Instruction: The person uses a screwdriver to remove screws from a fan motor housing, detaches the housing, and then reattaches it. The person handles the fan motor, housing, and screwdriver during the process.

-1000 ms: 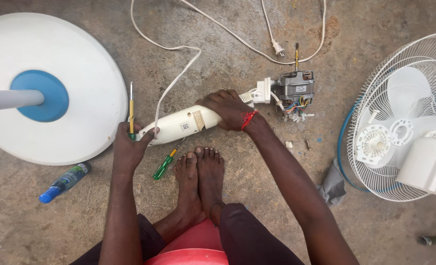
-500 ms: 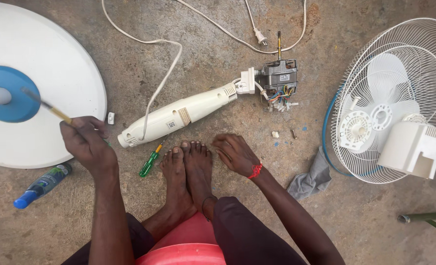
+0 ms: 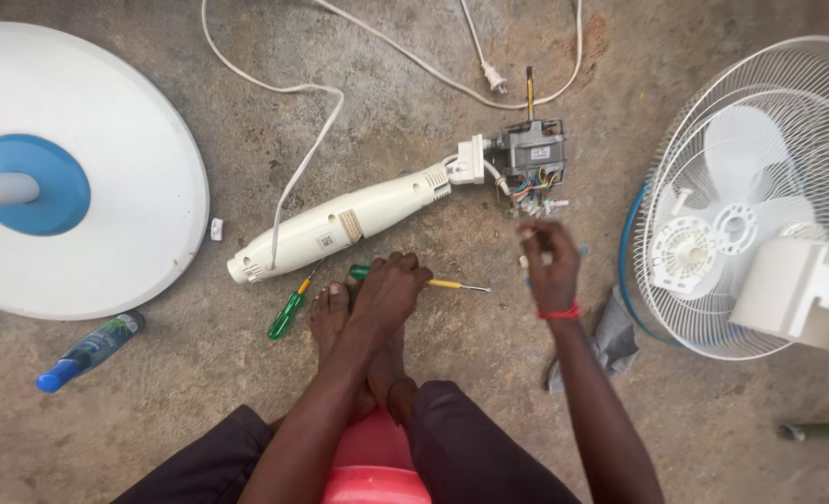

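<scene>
Closing on a yellow-shafted screwdriver (image 3: 433,282), the left hand (image 3: 391,289); right hand (image 3: 550,266) pinching something small.

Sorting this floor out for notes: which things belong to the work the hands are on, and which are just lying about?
In hand:
left hand on the yellow-shafted screwdriver
right hand beside the motor
white fan neck

Lying about:
green screwdriver
blue-capped bottle
round base
fan grille
grey rag

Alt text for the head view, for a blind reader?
Left hand rests on a green-handled screwdriver on the concrete floor; right hand is raised near a grey fan motor joined to a white plastic fan neck.
</scene>
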